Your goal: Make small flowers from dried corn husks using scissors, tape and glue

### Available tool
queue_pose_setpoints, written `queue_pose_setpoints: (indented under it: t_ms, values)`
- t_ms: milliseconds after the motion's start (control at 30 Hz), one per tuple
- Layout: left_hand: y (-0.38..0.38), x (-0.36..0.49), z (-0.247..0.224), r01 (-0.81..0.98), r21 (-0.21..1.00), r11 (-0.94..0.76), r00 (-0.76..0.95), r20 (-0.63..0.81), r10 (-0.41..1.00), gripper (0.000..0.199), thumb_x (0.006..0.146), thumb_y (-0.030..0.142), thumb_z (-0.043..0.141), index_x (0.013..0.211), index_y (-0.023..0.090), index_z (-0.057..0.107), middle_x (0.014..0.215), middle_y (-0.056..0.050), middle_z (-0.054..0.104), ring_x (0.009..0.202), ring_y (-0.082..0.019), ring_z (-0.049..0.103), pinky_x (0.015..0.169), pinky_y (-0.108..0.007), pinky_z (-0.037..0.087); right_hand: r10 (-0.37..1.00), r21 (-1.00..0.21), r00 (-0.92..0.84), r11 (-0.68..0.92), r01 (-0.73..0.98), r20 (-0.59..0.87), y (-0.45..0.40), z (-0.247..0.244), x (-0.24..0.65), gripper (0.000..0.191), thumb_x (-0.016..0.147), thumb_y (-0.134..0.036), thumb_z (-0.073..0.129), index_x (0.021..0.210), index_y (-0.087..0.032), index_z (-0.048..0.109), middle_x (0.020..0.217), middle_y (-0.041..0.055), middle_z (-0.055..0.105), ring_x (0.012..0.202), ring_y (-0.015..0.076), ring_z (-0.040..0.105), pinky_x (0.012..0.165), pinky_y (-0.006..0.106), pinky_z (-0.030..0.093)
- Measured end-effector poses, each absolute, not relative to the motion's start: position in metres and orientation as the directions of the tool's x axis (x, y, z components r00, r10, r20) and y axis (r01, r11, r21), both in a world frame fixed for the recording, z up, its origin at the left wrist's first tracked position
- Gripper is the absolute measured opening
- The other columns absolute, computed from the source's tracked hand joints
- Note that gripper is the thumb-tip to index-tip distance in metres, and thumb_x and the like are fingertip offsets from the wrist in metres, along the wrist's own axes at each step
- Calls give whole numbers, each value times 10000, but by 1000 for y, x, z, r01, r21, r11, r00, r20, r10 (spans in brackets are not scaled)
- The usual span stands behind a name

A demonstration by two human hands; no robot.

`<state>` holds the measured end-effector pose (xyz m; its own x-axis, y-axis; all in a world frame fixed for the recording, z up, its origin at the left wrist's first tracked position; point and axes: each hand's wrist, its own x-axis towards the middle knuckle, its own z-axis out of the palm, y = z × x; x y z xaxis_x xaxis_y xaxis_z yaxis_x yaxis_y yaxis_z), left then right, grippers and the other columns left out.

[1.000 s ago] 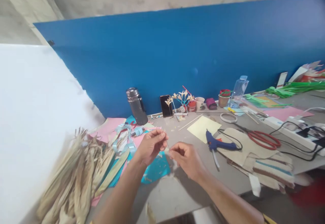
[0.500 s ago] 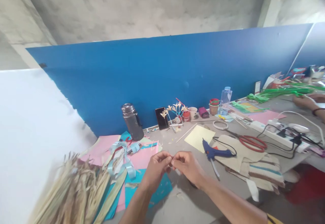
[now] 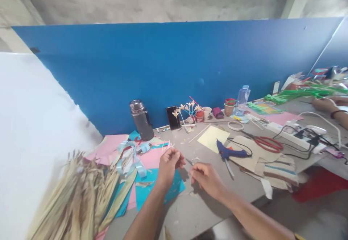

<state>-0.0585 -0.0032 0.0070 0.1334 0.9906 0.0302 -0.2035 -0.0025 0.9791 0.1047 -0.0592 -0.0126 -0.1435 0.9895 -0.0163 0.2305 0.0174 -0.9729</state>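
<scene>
My left hand (image 3: 170, 164) is closed in a pinch above the blue paper (image 3: 154, 185). To its right and slightly nearer me, my right hand (image 3: 205, 176) is also pinching. A short, thin, dark-looking strip (image 3: 189, 161) spans the small gap between the fingertips of both hands; its material is too small to make out. Pale scraps lie on the grey table beneath. Left of my hands is a heap of dried corn husks (image 3: 81, 200), with a curled light-blue ribbon (image 3: 140, 169) beside it.
A blue glue gun (image 3: 231, 152) lies to the right, with red-handled scissors (image 3: 268, 144) and a power strip (image 3: 290, 138) beyond. A thermos (image 3: 141, 121), phone (image 3: 173, 118), pale husk flowers (image 3: 186, 108) and plastic bottle (image 3: 242, 101) stand along the blue partition. A co-worker's hand (image 3: 324, 104) is at far right.
My hands have moved apart, my right hand going down and right, so the thin strip shows between them. The view has tilted slightly downward.
</scene>
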Motion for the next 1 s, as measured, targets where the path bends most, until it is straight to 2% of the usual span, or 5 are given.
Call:
queue_pose_setpoints:
  t_ms: [233,400,500,767,1000]
  values:
    - [-6,-51,-1,-8,997,-71,237,71,969,173,756,312,695,783,163,611,634,8,623,564,-118,559,597,-249,458,984,-960,-62,175,219,165,-27,13,119,245,859,-374,590,961,-157,640,720,-10,611,587,113,508,560,226,413]
    - [-13,-46,-3,127,988,-87,324,42,945,128,749,278,667,767,156,633,603,20,572,547,-109,502,559,-237,417,975,-944,-78,220,247,207,-23,19,133,129,828,-282,592,775,-179,647,623,-33,562,564,105,467,544,219,376]
    - [-16,-42,-5,155,985,-73,375,10,927,134,755,286,655,775,156,633,603,20,557,545,-109,488,550,-237,405,980,-948,-70,200,247,188,-28,19,143,115,812,-295,623,799,-185,657,641,-33,579,572,105,476,541,214,376]
    - [-19,-39,-13,157,987,-24,450,-49,892,134,790,290,615,766,161,587,611,23,506,552,-102,452,534,-230,353,990,-961,-75,134,242,119,-26,17,164,243,826,-374,593,714,-165,642,678,11,651,509,92,458,499,222,375]
    - [-21,-34,-12,210,978,1,390,-85,917,111,757,262,577,727,158,604,602,19,508,541,-102,439,547,-238,349,987,-930,-58,159,330,148,-16,20,188,290,870,-406,556,694,-179,598,631,-6,625,498,94,479,497,213,376]
